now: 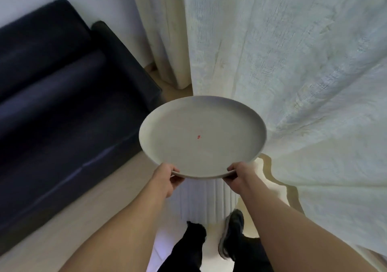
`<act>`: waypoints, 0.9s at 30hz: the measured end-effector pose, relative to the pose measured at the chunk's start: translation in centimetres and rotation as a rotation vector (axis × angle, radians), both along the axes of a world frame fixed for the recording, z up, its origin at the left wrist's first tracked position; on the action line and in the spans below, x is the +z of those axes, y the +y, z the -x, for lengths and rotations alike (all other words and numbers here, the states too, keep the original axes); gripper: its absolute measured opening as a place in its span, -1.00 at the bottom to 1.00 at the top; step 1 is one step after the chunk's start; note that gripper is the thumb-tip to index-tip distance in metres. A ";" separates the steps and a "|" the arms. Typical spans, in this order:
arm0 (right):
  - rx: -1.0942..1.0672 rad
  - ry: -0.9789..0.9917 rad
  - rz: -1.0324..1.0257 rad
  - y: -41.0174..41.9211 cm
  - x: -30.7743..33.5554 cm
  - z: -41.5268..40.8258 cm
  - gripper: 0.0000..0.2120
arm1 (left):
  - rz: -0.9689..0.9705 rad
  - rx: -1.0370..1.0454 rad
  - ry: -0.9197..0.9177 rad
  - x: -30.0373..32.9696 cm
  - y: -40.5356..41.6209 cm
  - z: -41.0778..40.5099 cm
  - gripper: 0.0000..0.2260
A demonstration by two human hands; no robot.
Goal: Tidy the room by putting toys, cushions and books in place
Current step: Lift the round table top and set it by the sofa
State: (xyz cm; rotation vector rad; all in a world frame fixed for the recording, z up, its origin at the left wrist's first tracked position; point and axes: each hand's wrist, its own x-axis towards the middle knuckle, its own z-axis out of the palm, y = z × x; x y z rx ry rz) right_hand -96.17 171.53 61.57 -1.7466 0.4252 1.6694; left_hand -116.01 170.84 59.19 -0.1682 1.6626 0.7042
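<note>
A round grey tray-like table top (247, 112) with a low rim fills the middle of the view, with a tiny red speck (198, 137) near its centre. It sits over a white ribbed pedestal (201, 200); whether it rests on it or is lifted I cannot tell. My left hand (167, 177) grips the near rim on the left, thumb on top. My right hand (238, 176) grips the near rim on the right in the same way.
A dark navy sofa (62, 96) stands to the left, its arm close to the round top. Pale curtains (293, 62) hang behind and to the right, reaching the light floor (83, 219). My legs and dark shoes (230, 236) are below.
</note>
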 end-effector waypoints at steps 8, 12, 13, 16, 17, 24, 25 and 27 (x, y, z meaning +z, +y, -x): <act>-0.119 0.026 0.007 5.6 -13.9 0.4 -0.67 | -0.013 -0.004 -0.025 -13.9 6.3 1.0 -0.80; -0.192 0.024 -0.044 6.0 -19.5 0.8 -0.64 | -0.029 -0.002 -0.078 -19.8 7.3 1.2 -0.77; -0.198 0.022 -0.055 6.0 -20.5 0.7 -0.65 | -0.037 0.001 -0.093 -20.7 7.4 1.1 -0.76; -0.202 0.024 -0.071 5.6 -23.7 0.2 -0.64 | -0.052 0.000 -0.116 -23.8 7.0 0.7 -0.71; -0.193 0.023 -0.070 5.3 -24.8 -0.1 -0.63 | -0.050 0.001 -0.121 -24.7 6.7 0.6 -0.69; -0.084 0.057 -0.021 3.1 -29.8 -2.1 -0.62 | 0.073 -0.036 -0.185 -28.1 4.9 0.3 -0.80; -0.100 0.075 -0.010 2.9 -29.8 -2.3 -0.60 | 0.098 -0.036 -0.179 -27.9 4.9 0.3 -0.80; -0.133 0.087 0.035 2.7 -28.7 -2.6 -0.57 | 0.132 -0.046 -0.161 -27.0 4.9 0.0 -0.77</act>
